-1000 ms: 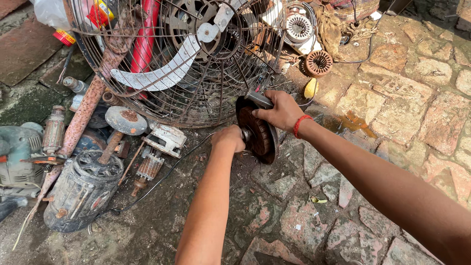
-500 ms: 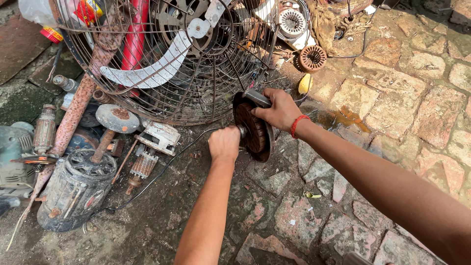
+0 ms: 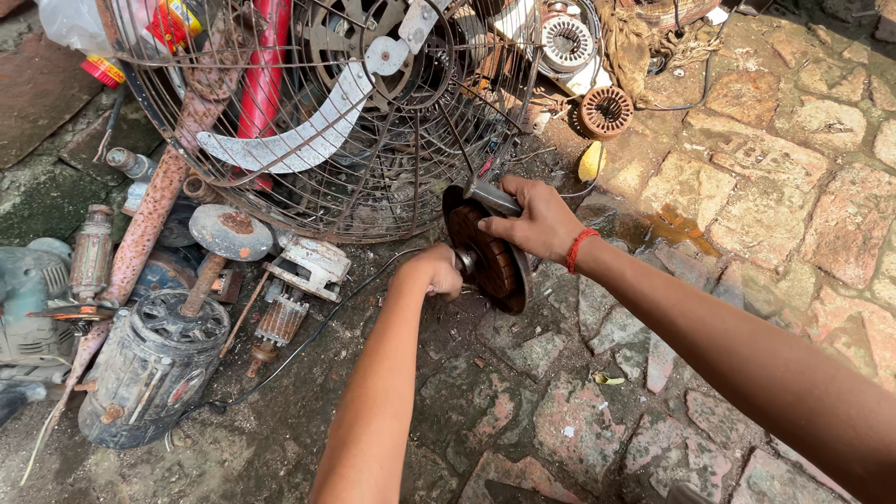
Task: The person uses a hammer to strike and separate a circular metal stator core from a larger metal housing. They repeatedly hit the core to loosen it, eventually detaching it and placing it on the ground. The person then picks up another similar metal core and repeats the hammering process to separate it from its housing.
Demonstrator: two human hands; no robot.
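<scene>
Right hand (image 3: 537, 222) gripped the rim of a dark motor disc (image 3: 487, 252); left hand (image 3: 437, 271), fingers closed, held its hub. Fan cage (image 3: 317, 121) stood just beyond the fingers.

hands (image 3: 485, 247) gripping rusty motor rotor (image 3: 487, 252), fan cage (image 3: 308, 140)

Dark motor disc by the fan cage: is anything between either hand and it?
Nothing visible. The right hand grips the rim of the dark motor disc from above, and the left hand is closed at its centre hub. The wire fan cage stands just behind the disc, not between.
</scene>
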